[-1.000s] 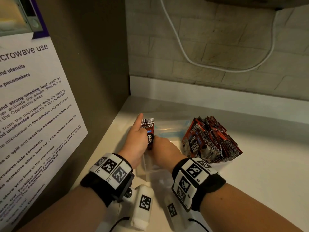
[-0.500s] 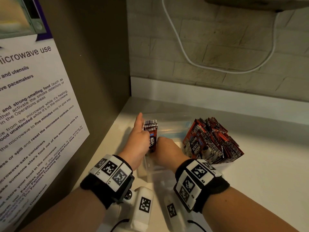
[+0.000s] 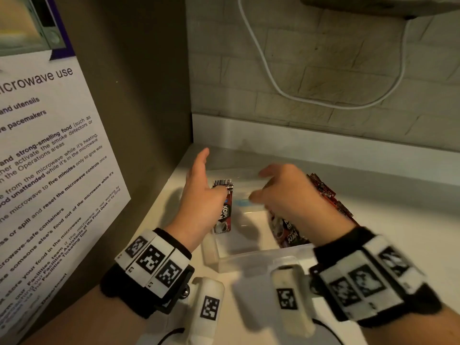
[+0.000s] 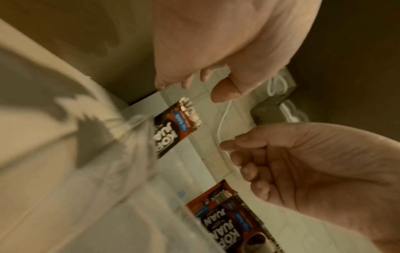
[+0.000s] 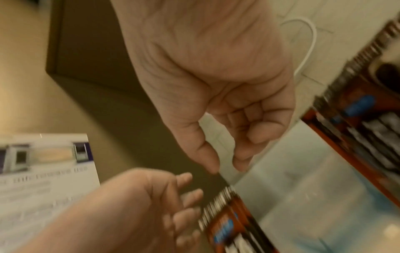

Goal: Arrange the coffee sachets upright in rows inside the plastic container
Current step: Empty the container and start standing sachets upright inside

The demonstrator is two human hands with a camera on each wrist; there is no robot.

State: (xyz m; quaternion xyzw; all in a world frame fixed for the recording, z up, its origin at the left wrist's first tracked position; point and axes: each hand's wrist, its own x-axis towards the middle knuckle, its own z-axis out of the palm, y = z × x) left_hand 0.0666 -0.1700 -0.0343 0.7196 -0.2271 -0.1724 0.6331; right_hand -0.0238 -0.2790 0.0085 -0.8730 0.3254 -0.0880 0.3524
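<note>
The clear plastic container (image 3: 251, 260) sat near the table's (image 3: 398, 232) back left corner. One coffee sachet (image 3: 223, 207) stood upright against its left wall, a packed bundle of sachets (image 3: 323, 192) at its right end. The left hand (image 3: 201, 195) hovered beside the single sachet, fingers straight; the right hand (image 3: 286, 192) hung loosely curled, holding nothing.
</note>
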